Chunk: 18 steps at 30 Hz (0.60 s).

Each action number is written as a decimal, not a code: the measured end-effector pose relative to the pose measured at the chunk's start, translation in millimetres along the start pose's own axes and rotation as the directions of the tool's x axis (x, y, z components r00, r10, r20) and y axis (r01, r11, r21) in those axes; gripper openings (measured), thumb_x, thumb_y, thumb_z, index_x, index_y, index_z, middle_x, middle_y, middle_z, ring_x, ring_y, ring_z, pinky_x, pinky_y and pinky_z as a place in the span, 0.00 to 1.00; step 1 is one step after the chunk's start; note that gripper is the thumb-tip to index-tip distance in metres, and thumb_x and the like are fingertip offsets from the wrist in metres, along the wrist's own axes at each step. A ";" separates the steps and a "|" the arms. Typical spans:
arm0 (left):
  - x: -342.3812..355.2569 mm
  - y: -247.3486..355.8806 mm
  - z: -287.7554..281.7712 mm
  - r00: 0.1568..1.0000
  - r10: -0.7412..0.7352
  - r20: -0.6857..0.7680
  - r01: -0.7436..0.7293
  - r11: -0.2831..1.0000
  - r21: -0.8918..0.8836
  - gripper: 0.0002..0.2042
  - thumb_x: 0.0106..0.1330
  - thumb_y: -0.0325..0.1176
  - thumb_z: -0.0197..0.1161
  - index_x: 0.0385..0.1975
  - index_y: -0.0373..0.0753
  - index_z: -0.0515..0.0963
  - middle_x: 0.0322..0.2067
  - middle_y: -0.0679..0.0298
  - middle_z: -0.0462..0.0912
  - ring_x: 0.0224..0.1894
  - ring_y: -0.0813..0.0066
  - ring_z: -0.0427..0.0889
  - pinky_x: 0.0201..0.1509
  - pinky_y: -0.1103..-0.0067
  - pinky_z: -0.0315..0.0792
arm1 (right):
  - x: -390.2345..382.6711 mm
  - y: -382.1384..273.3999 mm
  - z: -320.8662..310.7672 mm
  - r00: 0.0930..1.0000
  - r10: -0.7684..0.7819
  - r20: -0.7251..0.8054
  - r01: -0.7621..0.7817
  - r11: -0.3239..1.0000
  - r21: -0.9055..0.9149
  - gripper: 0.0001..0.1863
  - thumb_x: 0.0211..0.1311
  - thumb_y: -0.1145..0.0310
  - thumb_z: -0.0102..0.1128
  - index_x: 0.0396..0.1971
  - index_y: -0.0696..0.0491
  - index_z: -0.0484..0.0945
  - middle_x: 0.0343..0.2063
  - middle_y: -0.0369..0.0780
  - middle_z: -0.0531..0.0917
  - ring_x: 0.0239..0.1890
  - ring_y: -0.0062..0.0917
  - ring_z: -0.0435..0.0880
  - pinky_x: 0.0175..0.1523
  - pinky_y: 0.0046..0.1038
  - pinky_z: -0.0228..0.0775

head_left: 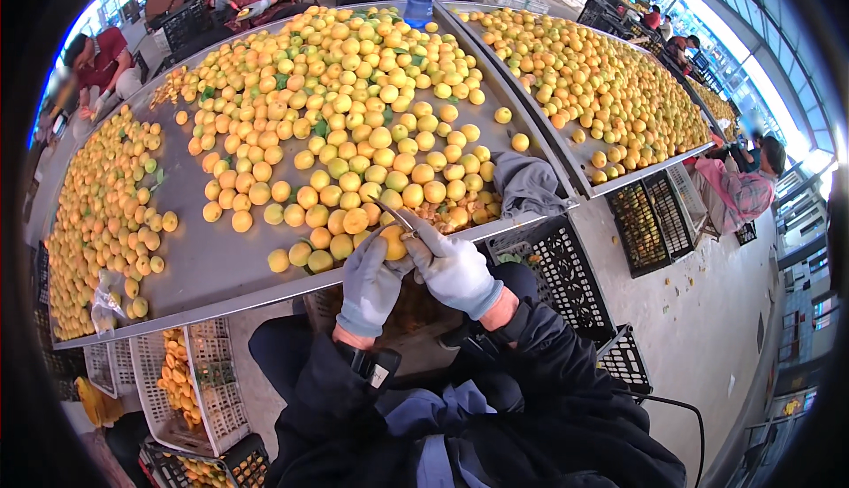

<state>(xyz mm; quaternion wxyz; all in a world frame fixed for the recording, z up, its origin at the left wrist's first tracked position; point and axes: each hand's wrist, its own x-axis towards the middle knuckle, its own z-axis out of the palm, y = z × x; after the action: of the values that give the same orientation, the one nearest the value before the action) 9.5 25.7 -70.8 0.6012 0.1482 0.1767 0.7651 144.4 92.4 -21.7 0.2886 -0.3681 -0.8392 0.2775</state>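
My left hand (371, 286), in a white glove, is closed around a yellow-orange apricot (394, 243) at the near edge of the metal table. Beside it my right hand (455, 273), gloved too, grips a cutting tool with a thin pointed blade (389, 212). The blade points up and to the left, over the apricot; whether it is a knife or scissors I cannot make out. Just beyond both hands lies a large heap of apricots (354, 125), with some split, squashed-looking fruit (453, 218) at its near right side.
A grey cloth (528, 185) lies right of the heap, and a blue bottle (420, 0) stands at the back. Below the table are a black crate (566, 280) and a white crate (212, 391) with apricot pieces. Another fruit-covered table (610, 183) stands right. Other people sit around.
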 end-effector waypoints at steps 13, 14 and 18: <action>13.7 31.4 2.5 0.993 0.106 0.042 -0.113 0.968 0.224 0.21 0.74 0.38 0.53 0.58 0.28 0.71 0.51 0.56 0.80 0.50 0.68 0.80 0.53 0.73 0.75 | 17.0 -16.8 15.0 0.990 -0.095 -0.105 0.078 0.985 -0.153 0.27 0.69 0.50 0.56 0.63 0.48 0.72 0.19 0.48 0.82 0.20 0.43 0.83 0.25 0.39 0.75; 16.1 31.6 1.9 0.993 0.106 0.049 -0.114 0.969 0.218 0.21 0.73 0.38 0.53 0.58 0.28 0.71 0.50 0.56 0.80 0.49 0.69 0.81 0.53 0.74 0.75 | 16.3 -17.8 14.5 0.979 -0.132 -0.157 0.106 0.981 -0.165 0.26 0.69 0.50 0.55 0.61 0.48 0.73 0.19 0.48 0.82 0.20 0.42 0.83 0.24 0.39 0.75; 17.8 29.5 3.2 0.993 0.118 0.009 -0.116 0.954 0.276 0.20 0.73 0.39 0.53 0.57 0.29 0.72 0.48 0.58 0.81 0.45 0.72 0.81 0.50 0.78 0.74 | 14.1 -12.3 12.2 0.981 -0.102 -0.162 0.036 0.929 -0.367 0.21 0.69 0.49 0.55 0.46 0.51 0.80 0.19 0.47 0.82 0.20 0.40 0.83 0.22 0.40 0.73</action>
<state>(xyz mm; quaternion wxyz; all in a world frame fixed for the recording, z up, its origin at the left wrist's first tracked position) -18.8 37.0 -54.5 0.5277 0.2377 0.2746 0.7679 122.4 93.2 -17.6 0.2994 -0.4087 -0.8591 0.0733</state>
